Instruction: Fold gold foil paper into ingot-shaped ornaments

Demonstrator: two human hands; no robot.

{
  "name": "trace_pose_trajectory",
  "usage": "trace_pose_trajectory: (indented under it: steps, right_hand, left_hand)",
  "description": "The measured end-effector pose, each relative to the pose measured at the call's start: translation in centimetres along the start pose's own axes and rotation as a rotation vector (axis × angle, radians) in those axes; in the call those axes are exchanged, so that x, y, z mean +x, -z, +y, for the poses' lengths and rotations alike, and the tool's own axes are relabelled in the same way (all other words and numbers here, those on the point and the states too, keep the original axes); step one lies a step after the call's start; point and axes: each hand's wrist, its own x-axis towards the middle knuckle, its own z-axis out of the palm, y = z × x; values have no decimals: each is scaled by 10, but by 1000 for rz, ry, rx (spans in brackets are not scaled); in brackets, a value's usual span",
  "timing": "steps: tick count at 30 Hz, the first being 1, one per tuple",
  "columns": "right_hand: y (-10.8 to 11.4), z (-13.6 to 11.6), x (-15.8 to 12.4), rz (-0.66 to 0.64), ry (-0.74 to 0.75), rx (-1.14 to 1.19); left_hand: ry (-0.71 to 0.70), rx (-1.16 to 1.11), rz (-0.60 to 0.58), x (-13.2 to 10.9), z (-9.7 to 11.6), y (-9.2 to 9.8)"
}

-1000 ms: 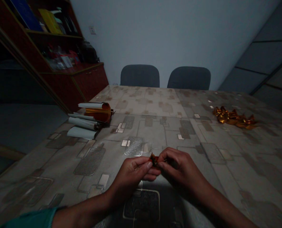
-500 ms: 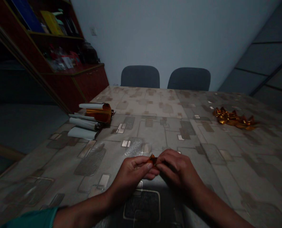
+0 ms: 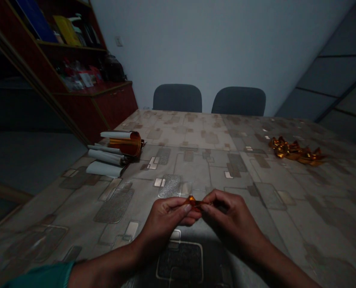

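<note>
Table (image 3: 195, 164): our landmark; we see its top patterned with rounded rectangles in grey, brown and pale tones.
Foil (image 3: 192, 201): a small, folded, orange-gold piece over the middle of the table's near part; we note a raised point at its left end and a narrower stretch to the right.
Left hand (image 3: 170, 212): closed in a pinch on the foil's left end, thumb above and fingers curled beneath; it is over the near part of the table, left of the right hand.
Right hand (image 3: 230, 210): gripping the foil's right end between thumb and bent forefinger, also over the table's near part; we cannot tell whether either hand touches the top.
Sleeve (image 3: 42, 276): teal, on the left forearm, at the table's near left.
Sheets (image 3: 104, 169): curled, pale outside, with an orange-gold inner face in the upper one; we find them by the table's left edge.
Pile (image 3: 296, 151): shiny gold folded shapes crowded together on the table's right part, well apart from both hands.
Chairs (image 3: 177, 97): two dark backs, side by side beyond the table's far edge.
Cabinet (image 3: 114, 105): reddish brown, with loaded shelves, beyond the table's far left corner.
Wall (image 3: 213, 44): pale, behind the table.
</note>
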Motion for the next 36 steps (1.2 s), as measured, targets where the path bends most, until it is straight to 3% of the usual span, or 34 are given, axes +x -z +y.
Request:
trace_pose_trajectory:
  steps: [13, 19, 24, 36]
  right_hand:
    - [3, 2, 0, -21, 69, -69]
    - [-6, -1, 1, 7, 200, -224]
    - [-13, 0, 0, 53, 242, -193]
    - [-14, 2, 2, 49, 231, -141]
  left_hand:
    - [-26, 10, 3, 2, -4, 3]
    - [-188, 300, -41, -5, 5, -5]
    - [-189, 439, 15, -8, 10, -10]
    - [-98, 243, -40, -7, 6, -10]
